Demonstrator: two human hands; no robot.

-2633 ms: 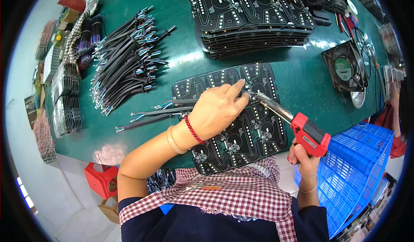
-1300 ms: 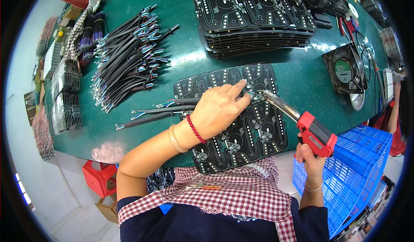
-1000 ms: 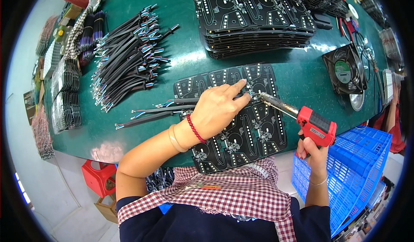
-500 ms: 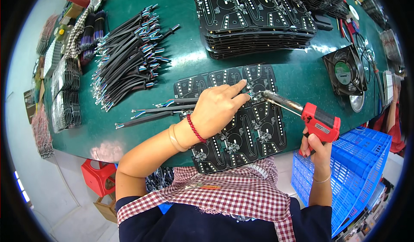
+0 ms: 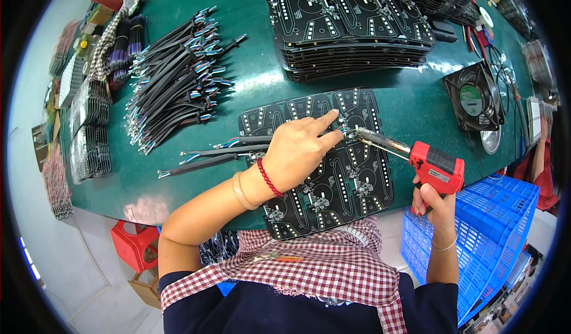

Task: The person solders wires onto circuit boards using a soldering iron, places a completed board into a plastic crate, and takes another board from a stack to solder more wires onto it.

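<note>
A black circuit board panel [image 5: 375, 170] with rows of white LEDs lies at the table's near edge. My left hand [image 5: 300, 149] is over its middle, index finger and thumb closed around the wire end of a black cable; the palm hides most of that grip. Black-sleeved cables [image 5: 205, 163] with coloured wire ends stick out left from under the hand. My right hand [image 5: 434, 200] is wrapped round the handle of a red soldering gun [image 5: 437, 167]. The gun's metal tip is at the board, just right of my left fingertips.
A heap of cables [image 5: 178, 78] lies to the left. Stacked boards [image 5: 357, 54] stand at the back. On the right are a black fan [image 5: 474, 99] and a round metal dish [image 5: 491, 140]. A blue crate [image 5: 476, 233] is below the table edge, a red stool [image 5: 135, 245] at left.
The soldering gun in my right hand has shifted slightly left, its tip closer to my left fingertips. My left hand has stayed almost in place.
</note>
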